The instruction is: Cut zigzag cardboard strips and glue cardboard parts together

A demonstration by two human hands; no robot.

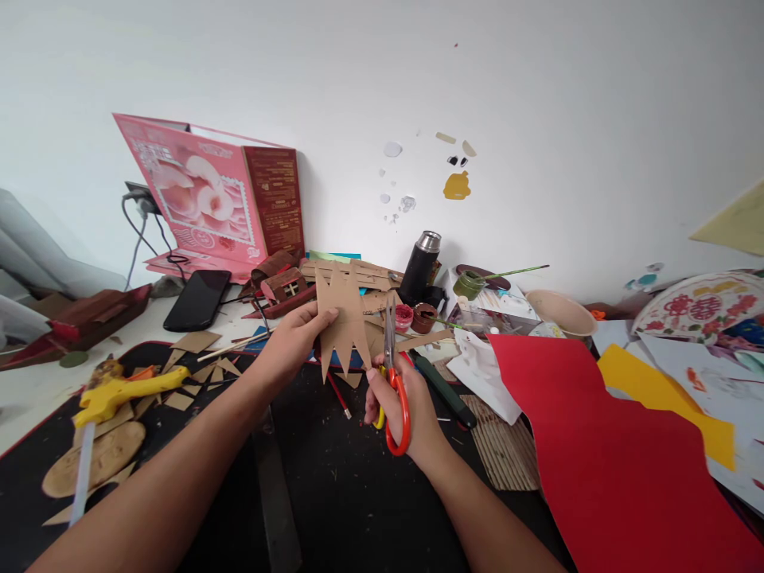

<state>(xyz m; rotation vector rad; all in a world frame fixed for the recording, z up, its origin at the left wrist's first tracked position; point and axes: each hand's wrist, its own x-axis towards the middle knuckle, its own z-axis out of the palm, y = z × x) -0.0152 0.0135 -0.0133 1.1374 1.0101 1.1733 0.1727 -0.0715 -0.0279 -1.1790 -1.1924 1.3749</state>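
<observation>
Step in hand seems cutting of pointed edges. Left hand [302, 334] pinches cardboard [343, 322] at left side, thumb on front; right hand [409, 406] grasps scissors [390, 347], blades upward, just beside cardboard's right edge. Cardboard is held above black mat [346, 509]. Next cut would need blades opened around edge.

Hands [302, 330] bare; forearms [191, 442] bare, tapering toward wrists [271, 372].

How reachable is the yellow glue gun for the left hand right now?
Probably yes: the yellow glue gun lies uncovered, off to the left. But the left hand holds the spiky cardboard piece, so it would likely need to let go first.
</observation>
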